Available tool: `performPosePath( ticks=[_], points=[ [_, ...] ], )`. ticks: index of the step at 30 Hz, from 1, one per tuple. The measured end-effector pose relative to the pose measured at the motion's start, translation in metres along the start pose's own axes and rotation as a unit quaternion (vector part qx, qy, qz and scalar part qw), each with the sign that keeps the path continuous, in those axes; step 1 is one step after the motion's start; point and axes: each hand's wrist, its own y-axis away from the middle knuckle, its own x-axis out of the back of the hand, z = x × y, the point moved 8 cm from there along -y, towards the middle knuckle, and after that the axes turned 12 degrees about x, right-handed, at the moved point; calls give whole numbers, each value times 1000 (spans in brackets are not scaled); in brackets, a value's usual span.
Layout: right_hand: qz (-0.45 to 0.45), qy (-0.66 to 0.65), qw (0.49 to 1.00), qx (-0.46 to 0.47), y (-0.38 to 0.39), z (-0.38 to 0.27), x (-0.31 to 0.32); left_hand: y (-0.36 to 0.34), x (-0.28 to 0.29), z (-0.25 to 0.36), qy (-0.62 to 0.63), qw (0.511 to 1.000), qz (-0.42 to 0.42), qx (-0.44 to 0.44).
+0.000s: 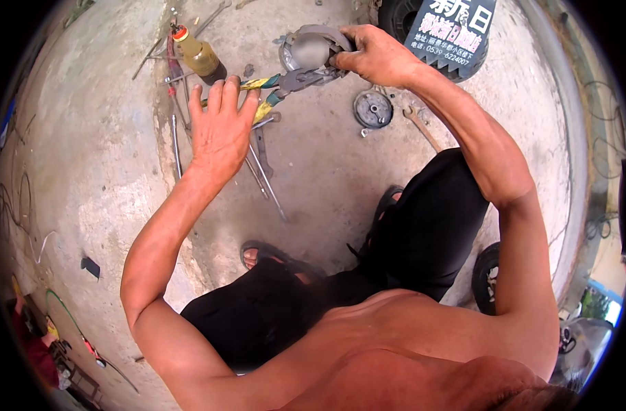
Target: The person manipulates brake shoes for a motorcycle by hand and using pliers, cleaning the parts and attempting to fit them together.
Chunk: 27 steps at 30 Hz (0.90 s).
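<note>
My left hand (222,130) is closed around the yellow-and-green handles of a pair of pliers (300,81), with the fingers partly hiding the grips. The pliers' metal jaws point right and meet the lower edge of a grey ring-shaped metal part (335,35), which looks like a pair of curved brake shoes. Thumb and fingers of my right hand (378,58) pinch this part at its right side. Its middle is blurred. What exactly the jaws grip cannot be made out. Below my right hand, a round metal plate with a central hub (373,109) lies on the concrete.
An oily glass bottle with a red-orange top (202,58) stands beyond my left hand. Long rods (266,179) and a red-handled tool (172,65) lie nearby. A wrench (422,129) lies by my right knee. A tyre (393,15) with a black mudflap (453,41) stands far right.
</note>
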Motion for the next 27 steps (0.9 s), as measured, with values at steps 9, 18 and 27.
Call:
performPosePath(
  ticks=[9,18,27],
  points=[
    [-15,-154,986,-60,4,11,-1,-12,15,-16,35,999,33,-20],
    [-36,-48,998,17,1,-5,0,-19,38,-11,-4,1000,21,-14],
    [-14,19,998,59,3,-16,6,-21,49,2,-44,999,12,-23]
  ],
)
